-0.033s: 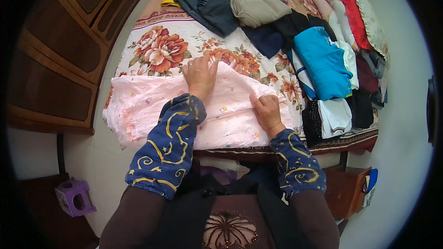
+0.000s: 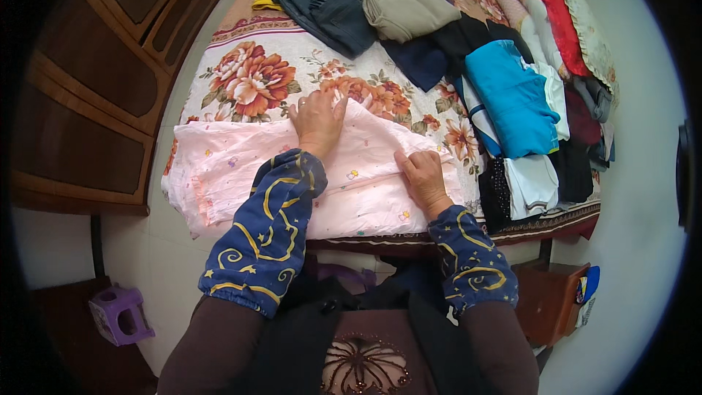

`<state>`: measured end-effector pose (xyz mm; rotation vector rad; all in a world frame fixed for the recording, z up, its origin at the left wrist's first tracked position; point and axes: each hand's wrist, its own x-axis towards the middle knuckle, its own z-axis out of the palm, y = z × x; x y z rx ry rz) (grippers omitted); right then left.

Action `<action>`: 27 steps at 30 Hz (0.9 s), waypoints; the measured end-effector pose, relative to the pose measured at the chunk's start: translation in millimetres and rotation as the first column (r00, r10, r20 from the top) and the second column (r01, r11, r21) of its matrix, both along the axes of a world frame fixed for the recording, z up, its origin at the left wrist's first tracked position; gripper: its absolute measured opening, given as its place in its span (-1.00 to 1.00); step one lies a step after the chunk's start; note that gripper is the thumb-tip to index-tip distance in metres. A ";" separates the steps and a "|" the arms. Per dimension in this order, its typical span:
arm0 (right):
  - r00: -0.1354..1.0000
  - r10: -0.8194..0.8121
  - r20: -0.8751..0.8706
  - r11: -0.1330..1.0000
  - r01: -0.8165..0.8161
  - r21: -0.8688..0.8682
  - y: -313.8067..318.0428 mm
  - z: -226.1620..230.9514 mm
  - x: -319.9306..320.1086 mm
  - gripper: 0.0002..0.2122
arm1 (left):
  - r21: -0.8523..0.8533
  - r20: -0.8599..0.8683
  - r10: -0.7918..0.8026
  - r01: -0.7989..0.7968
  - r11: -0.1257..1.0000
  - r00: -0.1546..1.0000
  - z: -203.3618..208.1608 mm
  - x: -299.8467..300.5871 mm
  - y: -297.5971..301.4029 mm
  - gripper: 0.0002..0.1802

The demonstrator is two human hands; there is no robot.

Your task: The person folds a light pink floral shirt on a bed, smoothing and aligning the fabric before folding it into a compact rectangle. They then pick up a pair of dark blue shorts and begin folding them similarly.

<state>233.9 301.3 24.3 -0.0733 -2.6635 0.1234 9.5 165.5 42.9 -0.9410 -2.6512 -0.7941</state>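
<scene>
A pale pink cloth garment with small coloured prints lies spread along the near edge of the bed. Its left end has a gathered, ruffled band; its exact kind cannot be told. My left hand rests on its far edge, fingers stretched out and thumb apart. Toward the garment's right end, my right hand has its fingers curled in and closed on the fabric beside a long crease. Patterned blue sleeve covers reach up to both wrists, and the left one hides part of the garment.
Folded clothes crowd the right side, among them a bright blue garment and a white one. Farther back lie beige trousers and dark jeans. A wooden cabinet stands left, with a purple stool below.
</scene>
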 end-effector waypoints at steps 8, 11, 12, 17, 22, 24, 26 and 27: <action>0.995 0.010 -0.097 0.883 -0.054 -0.466 6.7 10.8 -9.5 -0.69 | 0.268 -0.135 -0.259 0.287 0.920 0.956 -9.2 33.1 -44.2 -0.88; 0.989 -0.115 -0.095 0.828 0.042 -0.560 10.8 14.6 -36.6 -0.79 | 0.293 -0.172 -0.283 0.323 0.900 0.943 -18.2 44.5 -56.8 -0.87; 0.986 -0.140 -0.091 0.817 0.063 -0.573 13.7 16.0 -47.6 -0.80 | 0.290 -0.168 -0.309 0.346 0.892 0.936 -18.9 47.8 -58.1 -0.87; 0.986 0.076 0.146 0.929 -0.017 -0.370 14.6 34.9 -76.0 -0.71 | 0.324 -0.157 -0.373 0.404 0.856 0.915 -22.6 50.8 -63.8 -0.84; 0.974 0.181 0.138 0.886 -0.101 -0.453 19.8 27.1 -81.0 -0.83 | 0.344 -0.090 -0.431 0.435 0.832 0.898 -12.6 51.2 -62.7 -0.73; 0.987 0.141 0.073 0.883 -0.092 -0.461 22.5 20.7 -80.5 -0.88 | 0.357 -0.080 -0.449 0.446 0.821 0.890 -5.8 50.5 -60.2 -0.69; 0.997 0.069 -0.018 0.874 -0.069 -0.480 18.2 21.0 -82.6 -0.91 | 0.342 -0.104 -0.441 0.448 0.826 0.891 -8.5 48.6 -56.6 -0.67; 0.999 0.013 -0.052 0.891 -0.035 -0.452 17.0 18.5 -85.0 -0.92 | 0.334 -0.116 -0.438 0.450 0.828 0.891 -9.8 47.4 -53.5 -0.66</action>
